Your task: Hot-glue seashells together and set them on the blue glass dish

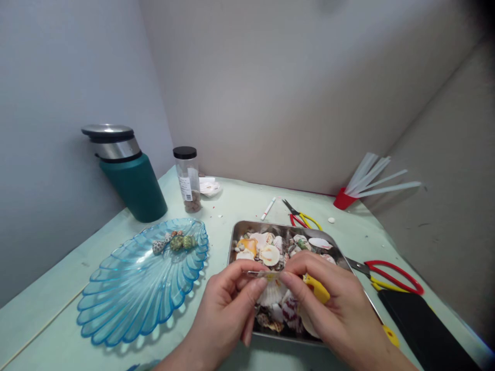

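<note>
Both my hands meet over a metal tray (240, 230) heaped with seashells (269, 254). My left hand (226, 309) and my right hand (328, 304) pinch the two ends of a small clear, thin strip (263, 274) between thumb and fingers. Something yellow (317, 289) shows under my right hand; whether that hand holds it I cannot tell. To the left lies a blue shell-shaped glass dish (135, 288) with a few small shells (176, 242) near its top.
A teal flask (129, 175) and a clear jar with a black lid (188, 178) stand at the back left. Red-and-yellow scissors (303, 219), a second pair (386, 275), a white marker (268, 208), white sticks in a red holder (363, 185) and a black object (421, 330) lie around.
</note>
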Demonstrator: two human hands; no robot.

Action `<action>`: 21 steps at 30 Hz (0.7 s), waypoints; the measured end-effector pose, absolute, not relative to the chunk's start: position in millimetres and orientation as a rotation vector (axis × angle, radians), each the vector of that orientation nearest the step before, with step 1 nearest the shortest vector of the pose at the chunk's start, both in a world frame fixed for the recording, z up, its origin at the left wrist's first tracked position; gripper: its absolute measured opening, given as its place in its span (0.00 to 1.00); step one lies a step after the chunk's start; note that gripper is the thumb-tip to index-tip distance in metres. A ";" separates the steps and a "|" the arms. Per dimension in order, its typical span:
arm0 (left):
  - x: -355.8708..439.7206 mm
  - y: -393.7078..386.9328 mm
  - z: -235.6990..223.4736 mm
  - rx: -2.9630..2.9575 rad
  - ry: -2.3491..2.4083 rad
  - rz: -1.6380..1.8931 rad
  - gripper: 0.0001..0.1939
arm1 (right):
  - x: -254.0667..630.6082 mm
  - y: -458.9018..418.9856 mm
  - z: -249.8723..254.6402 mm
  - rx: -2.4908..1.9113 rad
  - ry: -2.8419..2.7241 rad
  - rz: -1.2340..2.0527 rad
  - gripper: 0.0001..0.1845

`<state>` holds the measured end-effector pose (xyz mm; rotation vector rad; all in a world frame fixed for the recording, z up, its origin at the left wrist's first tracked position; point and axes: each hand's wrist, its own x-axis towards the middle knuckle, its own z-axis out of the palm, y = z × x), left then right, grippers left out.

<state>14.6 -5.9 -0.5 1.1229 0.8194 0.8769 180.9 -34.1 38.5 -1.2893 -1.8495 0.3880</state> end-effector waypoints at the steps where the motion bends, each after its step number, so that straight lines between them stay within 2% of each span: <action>1: 14.9 -6.0 -0.6 1.121 0.826 0.884 0.16 | 180.6 -33.9 38.6 -1.287 -1.849 0.391 0.10; 21: 16.6 -7.0 3.9 1.109 0.869 0.955 0.14 | 185.7 -31.8 37.1 -1.344 -1.855 0.505 0.13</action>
